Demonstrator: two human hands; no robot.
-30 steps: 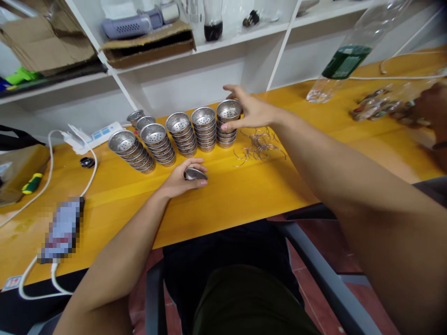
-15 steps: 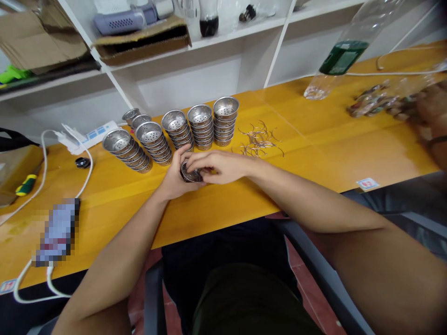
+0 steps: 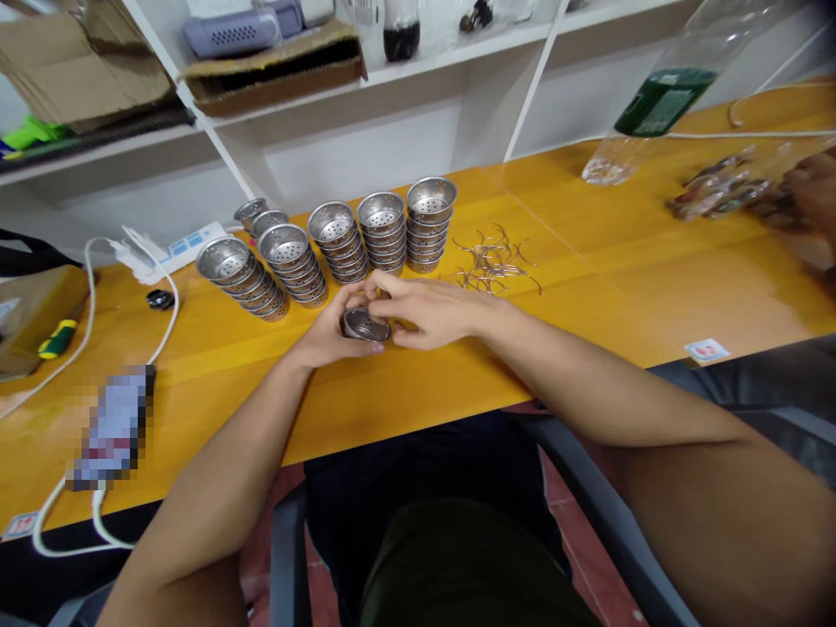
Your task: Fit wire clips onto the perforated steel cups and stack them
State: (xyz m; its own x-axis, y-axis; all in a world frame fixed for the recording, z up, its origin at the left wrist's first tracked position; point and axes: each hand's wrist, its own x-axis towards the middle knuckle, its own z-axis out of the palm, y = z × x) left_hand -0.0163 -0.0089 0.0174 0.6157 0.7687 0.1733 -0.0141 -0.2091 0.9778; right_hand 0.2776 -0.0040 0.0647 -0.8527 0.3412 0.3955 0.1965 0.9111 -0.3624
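My left hand (image 3: 326, 335) is curled round a small perforated metal cup (image 3: 364, 325) lying on its side on the orange table (image 3: 457, 374). My right hand (image 3: 428, 309) meets it from the right, fingers pinched at the cup's rim; what they pinch is too small to make out. Just behind stand several stacks of the same metal cups (image 3: 340, 244) in a row. A loose pile of thin wire handles (image 3: 493, 261) lies to the right of the stacks.
A white power strip (image 3: 173, 252) and its cable (image 3: 91, 313) run along the left. A screwdriver (image 3: 56, 340) and a blurred phone (image 3: 111, 427) lie at left. A tilted plastic bottle (image 3: 653, 104) and another person's hand (image 3: 806, 200) with small metal parts are at far right. White shelves stand behind.
My right hand came back from the rightmost cup stack to the cup in my left hand and now pinches at its rim. The left hand has tilted the cup slightly.
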